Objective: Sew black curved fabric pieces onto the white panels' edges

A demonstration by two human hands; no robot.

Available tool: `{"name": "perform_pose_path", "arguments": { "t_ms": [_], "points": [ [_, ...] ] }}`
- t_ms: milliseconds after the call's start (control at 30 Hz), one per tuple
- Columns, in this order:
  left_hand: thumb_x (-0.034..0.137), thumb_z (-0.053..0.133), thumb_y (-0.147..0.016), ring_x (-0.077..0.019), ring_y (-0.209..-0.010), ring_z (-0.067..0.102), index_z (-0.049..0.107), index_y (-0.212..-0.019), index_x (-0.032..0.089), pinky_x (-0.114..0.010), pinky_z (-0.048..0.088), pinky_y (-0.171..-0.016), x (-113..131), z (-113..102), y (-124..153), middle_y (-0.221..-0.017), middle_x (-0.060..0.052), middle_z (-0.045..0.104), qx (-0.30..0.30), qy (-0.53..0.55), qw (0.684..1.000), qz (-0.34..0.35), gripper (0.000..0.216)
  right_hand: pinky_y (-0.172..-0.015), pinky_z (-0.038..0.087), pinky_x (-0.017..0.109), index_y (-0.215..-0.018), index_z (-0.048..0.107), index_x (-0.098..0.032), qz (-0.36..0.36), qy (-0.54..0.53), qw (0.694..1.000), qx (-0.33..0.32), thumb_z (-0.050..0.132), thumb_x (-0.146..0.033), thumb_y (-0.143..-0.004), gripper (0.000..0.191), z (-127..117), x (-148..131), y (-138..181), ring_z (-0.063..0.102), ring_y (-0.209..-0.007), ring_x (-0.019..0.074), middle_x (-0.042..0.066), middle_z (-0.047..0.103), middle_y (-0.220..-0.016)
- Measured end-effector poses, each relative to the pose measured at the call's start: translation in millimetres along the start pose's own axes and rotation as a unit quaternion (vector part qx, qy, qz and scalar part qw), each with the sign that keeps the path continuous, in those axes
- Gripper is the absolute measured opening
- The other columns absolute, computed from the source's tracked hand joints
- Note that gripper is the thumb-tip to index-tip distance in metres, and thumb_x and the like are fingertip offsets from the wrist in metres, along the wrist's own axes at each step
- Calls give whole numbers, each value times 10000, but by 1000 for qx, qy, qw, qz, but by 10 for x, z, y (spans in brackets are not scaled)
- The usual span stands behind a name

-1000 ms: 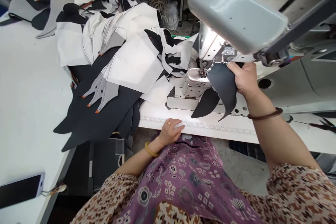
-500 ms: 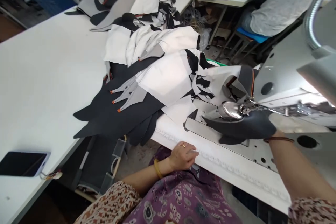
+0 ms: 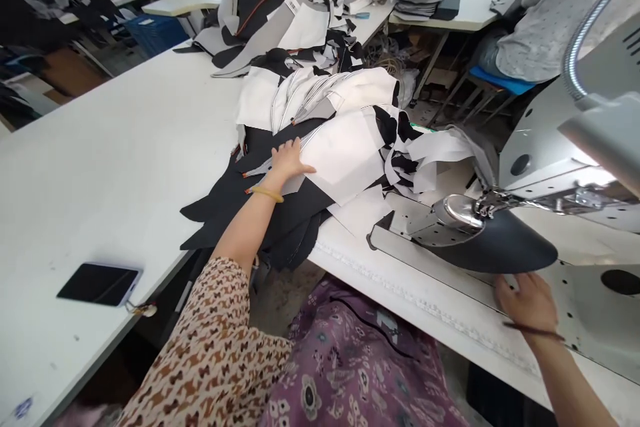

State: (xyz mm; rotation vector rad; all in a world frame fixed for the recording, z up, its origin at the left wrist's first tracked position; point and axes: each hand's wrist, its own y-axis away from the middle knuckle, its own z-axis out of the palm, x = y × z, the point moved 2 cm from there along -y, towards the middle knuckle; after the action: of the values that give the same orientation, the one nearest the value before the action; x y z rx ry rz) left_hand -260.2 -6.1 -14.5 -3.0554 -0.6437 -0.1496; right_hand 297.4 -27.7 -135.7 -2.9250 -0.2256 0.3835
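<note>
Black curved panel (image 3: 493,247) lies on the bed of a sewing machine (image 3: 585,293), its tip under the presser foot (image 3: 484,205). In the head view, the right hand (image 3: 527,303) rests on the machine's metal plate just below the panel's edge, fingers (image 3: 505,290) slightly spread and pinching nothing. The left hand (image 3: 289,161) lies flat on a pile of black, grey and white cut pieces (image 3: 320,173), fingers (image 3: 295,147) spread. That pile sits on a white table (image 3: 105,173), near a phone (image 3: 97,283). A co-worker's grey sleeve (image 3: 560,30) shows beyond the machine
</note>
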Motion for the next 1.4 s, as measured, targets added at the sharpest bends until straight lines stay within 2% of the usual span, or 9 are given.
{"name": "perform_pose_path", "arguments": {
  "t_ms": [267,500,600,733,933,1067,1200,1333,1400],
  "points": [
    [314,800,-470,-350,-955,595,583,-974,97,-423,442,-855,250,303,163,-987,-171,644,-8,236,971,-48,590,-996,404,390,-933,519,-354,31,-58,996,54,370,-449,-771,240,181,218,1139,531,-1092,283,96,572,-1114],
    [301,629,-675,-204,-831,625,586,-943,115,-262,485,-711,335,151,98,-946,-77,656,145,393,908,-26,329,-968,427,441,-943,517,-366,52,-103,992,45,394,-417,-781,210,7,-143,1179,506,-1128,282,86,551,-1153],
    [330,597,-738,-202,-913,619,572,-1044,128,-274,489,-794,162,116,13,-1023,-83,647,227,450,862,-54,367,-787,507,428,-932,526,-350,80,-109,991,22,386,-437,-792,216,-18,-166,1266,506,-1129,269,80,548,-1168],
    [259,537,-805,-263,-1148,510,577,-1071,126,-389,387,-1001,-74,166,36,-1232,-136,548,247,397,874,-132,300,-586,515,377,-921,578,-258,92,-121,988,12,398,-445,-774,299,5,-168,1379,544,-1057,277,88,570,-1135],
    [248,462,-862,-207,-1196,478,568,-1032,131,-320,368,-1048,377,-162,378,-1210,-90,563,296,504,810,-39,232,-909,460,424,-944,595,-209,-11,-229,973,-7,441,-476,-808,337,-130,-896,1163,550,-1038,235,82,601,-1092],
    [349,445,-890,-161,-1155,530,399,-1260,191,-276,446,-985,1030,-300,1097,-1255,-38,540,212,748,629,25,404,-1023,373,439,-1238,445,-216,14,-425,897,-125,486,-581,-761,602,-123,-1559,685,438,-1218,229,96,470,-1311],
    [532,459,-847,-229,-1167,530,423,-1265,217,-350,495,-944,1523,114,1999,-1277,-38,538,-42,869,489,-71,525,-1011,394,417,-1213,457,-237,87,-583,786,-184,549,-682,-646,727,-136,-1789,357,466,-1195,249,83,481,-1306],
    [508,538,-782,-249,-1121,561,546,-1117,173,-377,503,-930,1576,735,2527,-1206,-68,595,-229,862,418,-173,475,-701,543,381,-995,589,-200,172,-550,740,-348,648,-597,-611,555,-295,-1535,554,631,-759,229,69,660,-921],
    [472,560,-758,-235,-1095,574,549,-1092,185,-372,508,-907,1425,969,2554,-1177,-66,611,-252,845,437,-179,440,-693,552,353,-946,617,-194,174,-504,755,-381,683,-552,-595,505,-434,-1253,733,636,-749,228,61,668,-876]
  ]
}}
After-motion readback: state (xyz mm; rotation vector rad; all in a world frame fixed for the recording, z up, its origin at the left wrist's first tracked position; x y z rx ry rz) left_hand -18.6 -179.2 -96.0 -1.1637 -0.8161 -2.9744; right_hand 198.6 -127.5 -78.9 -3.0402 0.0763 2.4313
